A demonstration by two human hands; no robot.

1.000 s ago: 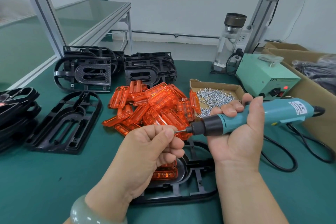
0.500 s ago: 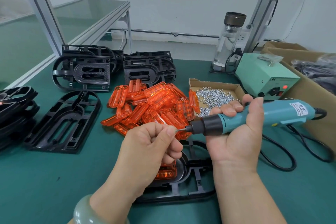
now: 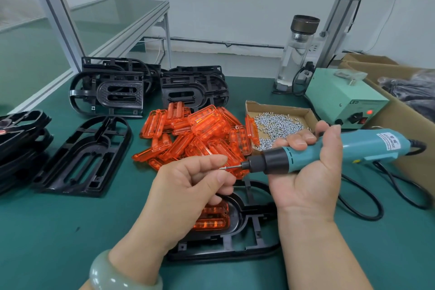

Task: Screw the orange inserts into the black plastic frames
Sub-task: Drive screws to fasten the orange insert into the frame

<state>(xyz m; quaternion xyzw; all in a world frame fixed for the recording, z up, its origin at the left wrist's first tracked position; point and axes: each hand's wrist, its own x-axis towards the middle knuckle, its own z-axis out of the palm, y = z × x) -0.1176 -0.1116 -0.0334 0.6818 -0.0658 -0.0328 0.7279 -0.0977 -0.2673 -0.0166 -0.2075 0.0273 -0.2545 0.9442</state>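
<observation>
My right hand (image 3: 308, 172) grips a teal electric screwdriver (image 3: 329, 150), held level with its bit pointing left. My left hand (image 3: 188, 186) has its fingers curled, thumb and forefinger pinched at the bit's tip (image 3: 223, 167); a small screw there is barely visible. Below both hands a black plastic frame (image 3: 235, 242) lies on the green table with an orange insert (image 3: 211, 218) seated in it, partly hidden by my left hand. A pile of orange inserts (image 3: 200, 134) lies just beyond.
A cardboard tray of screws (image 3: 277, 122) sits right of the pile. Behind it stand a green power box (image 3: 339, 96) and a glass bottle (image 3: 296, 54). Black frames lie at left (image 3: 87, 155), far left (image 3: 21, 139) and stacked behind (image 3: 113, 87). A cardboard box (image 3: 404, 110) lines the right edge.
The hands have stayed together at the bit's tip and barely shifted; my left fingers have adjusted slightly around the tip.
</observation>
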